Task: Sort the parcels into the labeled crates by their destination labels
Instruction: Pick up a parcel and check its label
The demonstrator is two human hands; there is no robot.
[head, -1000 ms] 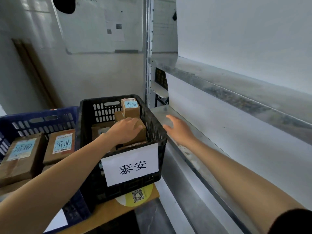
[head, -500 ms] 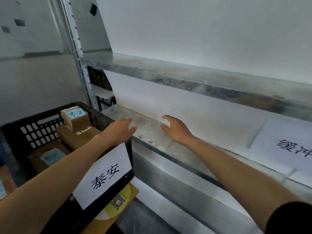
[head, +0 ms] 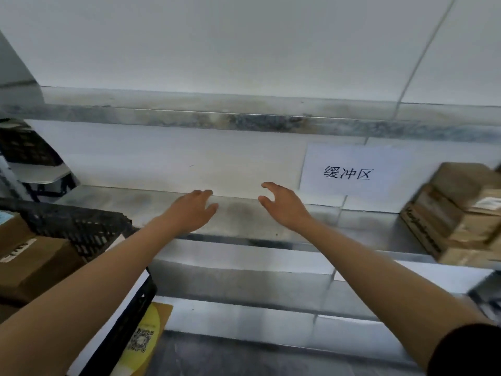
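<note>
Both of my hands reach out over a metal shelf (head: 244, 215), each one holding nothing. My left hand (head: 189, 210) has straight fingers, palm down. My right hand (head: 282, 204) has loosely spread fingers. At the right end of the shelf stands a stack of brown cardboard parcels (head: 458, 213), blurred. A black crate (head: 81, 229) at the lower left holds brown parcels (head: 32, 261). Its white label (head: 108, 321) is seen edge-on below my left forearm.
A white paper sign (head: 347, 172) with black Chinese characters hangs on the shelf's back wall. An upper metal shelf edge (head: 244, 118) runs across above my hands. A yellow disc with a QR code (head: 146, 335) lies under the crate.
The view has swung right, away from the black crate toward the shelf. My left hand left the crate and now hovers beside my right hand over the shelf; the parcel stack has come into view.
</note>
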